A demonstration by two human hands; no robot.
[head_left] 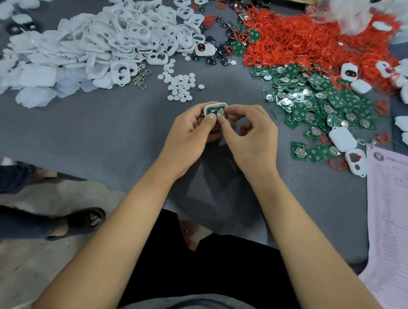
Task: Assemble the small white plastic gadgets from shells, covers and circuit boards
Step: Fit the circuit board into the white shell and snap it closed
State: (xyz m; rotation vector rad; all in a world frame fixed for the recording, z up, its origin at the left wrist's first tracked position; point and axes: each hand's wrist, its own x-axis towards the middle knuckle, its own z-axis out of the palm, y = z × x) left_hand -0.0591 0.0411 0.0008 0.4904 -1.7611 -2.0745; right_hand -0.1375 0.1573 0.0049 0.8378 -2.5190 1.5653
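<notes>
Grey cloth covered the counter (105, 125), and both hands met just above its near middle. The left hand (188, 131) curled round a white shell (216, 105), thumb on its near edge. The right hand (250, 132) pinched at a green board (216, 112) sitting inside the shell, coin cell up. Judging by its size, the shell would be light, stiff and a little slippery, best gripped by its rounded rim; the board looked thin and easily flexed, so pressure belonged at its edges, off the cell. Beyond the left hand lay a heap of covers (116, 41) and white discs (181, 89); beyond the right, red rings (298, 42) and more boards (312, 97).
</notes>
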